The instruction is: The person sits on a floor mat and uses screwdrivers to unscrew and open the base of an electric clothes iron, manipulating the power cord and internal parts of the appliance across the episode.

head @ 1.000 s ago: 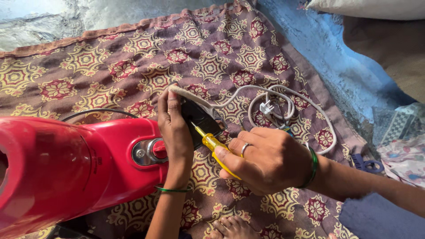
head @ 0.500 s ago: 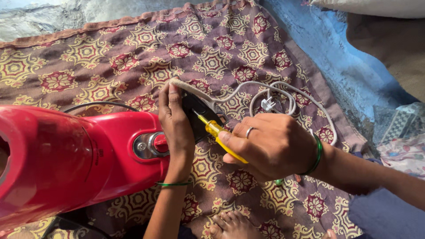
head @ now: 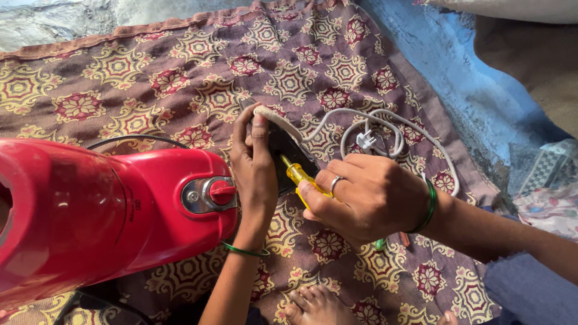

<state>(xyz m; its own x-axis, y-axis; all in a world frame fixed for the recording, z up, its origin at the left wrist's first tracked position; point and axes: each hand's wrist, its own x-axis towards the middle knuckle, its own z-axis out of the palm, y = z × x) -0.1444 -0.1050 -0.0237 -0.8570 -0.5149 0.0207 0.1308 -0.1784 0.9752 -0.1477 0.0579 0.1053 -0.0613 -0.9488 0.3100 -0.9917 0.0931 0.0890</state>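
Overhead, head view only. Screwdriver: yellow translucent handle, short metal shaft; long axis runs from about 4 o'clock (handle, inside the fist) to 10 o'clock (tip). The tip points up-left into a dark flat part lying just right of frame centre.

Right hand enters from 4 o'clock, fingers clenched around the screwdriver handle; ring on one finger, green bangle at the wrist. Only the front part of the handle and the shaft show beyond the knuckles.

Left hand comes up from 6 o'clock, palm down, fingers pressed flat on the left edge of the dark part, fingertips touching a white cord where it meets that part. Not closed around anything; a thin green bangle at the wrist.

The cord loops away toward 2 o'clock, its white plug lying inside the loop.

Red appliance body with a chrome-ringed red knob fills the 9 o'clock side, just beside the left hand.

All rests on a maroon and gold patterned cloth. Bare toes show at 6 o'clock.
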